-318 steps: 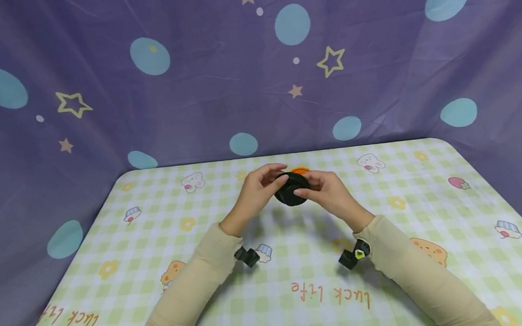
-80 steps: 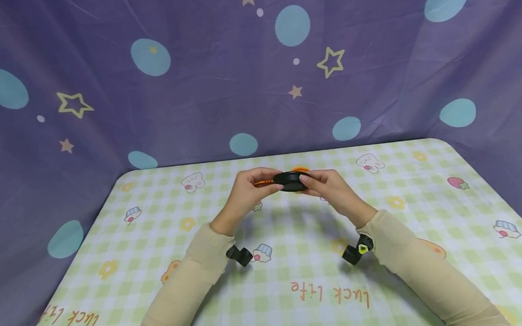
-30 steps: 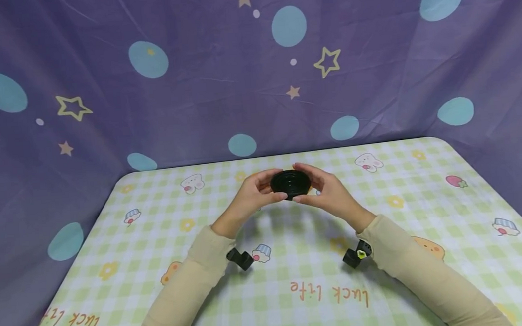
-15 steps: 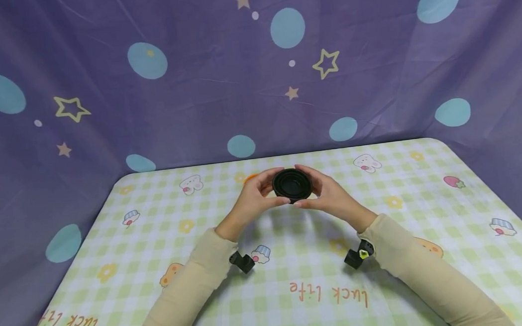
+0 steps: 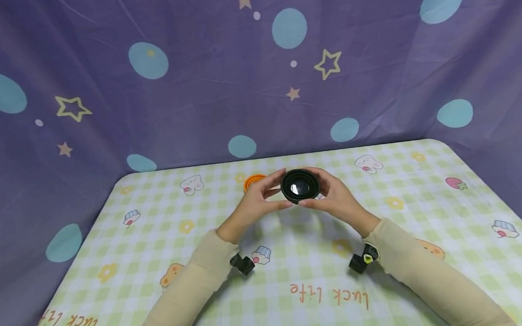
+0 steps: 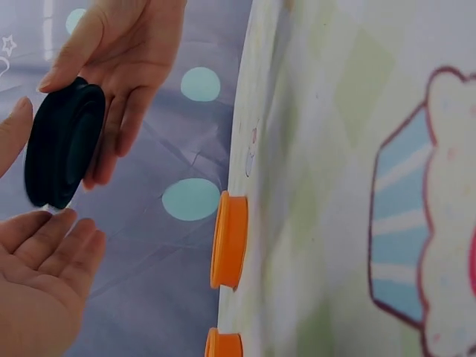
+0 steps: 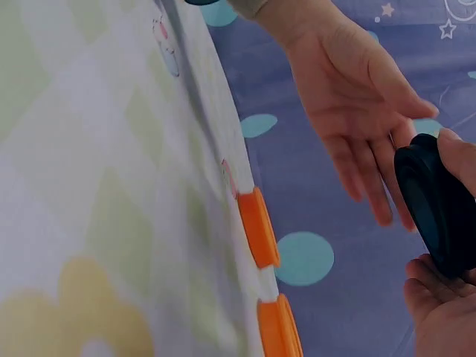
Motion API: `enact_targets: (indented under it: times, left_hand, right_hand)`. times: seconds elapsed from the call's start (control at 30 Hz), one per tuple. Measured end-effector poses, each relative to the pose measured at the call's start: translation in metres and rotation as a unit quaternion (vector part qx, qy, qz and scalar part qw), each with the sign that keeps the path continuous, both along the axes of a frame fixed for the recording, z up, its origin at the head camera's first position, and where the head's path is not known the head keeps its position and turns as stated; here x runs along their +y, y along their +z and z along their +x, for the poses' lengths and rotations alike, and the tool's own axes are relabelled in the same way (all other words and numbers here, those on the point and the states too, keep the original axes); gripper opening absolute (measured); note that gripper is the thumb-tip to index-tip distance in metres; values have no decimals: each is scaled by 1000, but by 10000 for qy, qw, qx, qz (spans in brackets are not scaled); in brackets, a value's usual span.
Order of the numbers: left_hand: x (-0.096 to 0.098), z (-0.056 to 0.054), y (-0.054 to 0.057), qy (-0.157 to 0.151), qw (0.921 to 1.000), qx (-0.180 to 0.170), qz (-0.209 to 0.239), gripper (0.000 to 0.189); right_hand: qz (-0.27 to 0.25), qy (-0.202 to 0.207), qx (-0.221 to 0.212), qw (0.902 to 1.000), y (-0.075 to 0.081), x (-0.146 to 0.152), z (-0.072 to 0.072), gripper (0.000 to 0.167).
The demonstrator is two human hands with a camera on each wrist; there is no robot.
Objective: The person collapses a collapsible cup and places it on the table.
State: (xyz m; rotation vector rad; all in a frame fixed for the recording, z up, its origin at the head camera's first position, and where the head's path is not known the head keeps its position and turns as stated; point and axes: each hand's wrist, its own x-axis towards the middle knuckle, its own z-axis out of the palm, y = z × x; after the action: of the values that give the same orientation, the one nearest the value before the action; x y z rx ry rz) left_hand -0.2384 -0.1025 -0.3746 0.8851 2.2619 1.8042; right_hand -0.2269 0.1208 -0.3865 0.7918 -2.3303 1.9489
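Observation:
A round black collapsible cup point(image 5: 300, 186), folded low with stepped rings, is held above the table with its hollow side facing the head camera and a bright reflection at its centre. My right hand point(image 5: 336, 193) pinches its right side between thumb and fingers. My left hand point(image 5: 258, 198) is close beside the cup's left edge. In the right wrist view that left hand point(image 7: 349, 97) has its fingers extended, apart from the cup point(image 7: 435, 204). In the left wrist view the right hand point(image 6: 134, 59) grips the cup point(image 6: 65, 145) at its upper end.
An orange ringed round piece point(image 5: 254, 182) lies on the checked tablecloth point(image 5: 234, 304) behind my left hand. Two such orange pieces, one nearer point(image 6: 229, 242) and one at the lower edge point(image 6: 224, 343), show in the left wrist view. A purple curtain point(image 5: 212, 101) hangs behind the table.
The cup, edge-on earlier, has been tipped so its hollow faces the head camera, then moved slightly right. My left hand has let go of it. More of an orange piece now shows.

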Motion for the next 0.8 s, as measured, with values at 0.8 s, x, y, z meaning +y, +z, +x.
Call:
enact_targets:
  times: [0.8]
  left_hand:
    - [-59,2,-13,551,9983,-172,-115,65]
  right_hand:
    - [1367,-1206,-1447,9725,-28,83,-29,81]
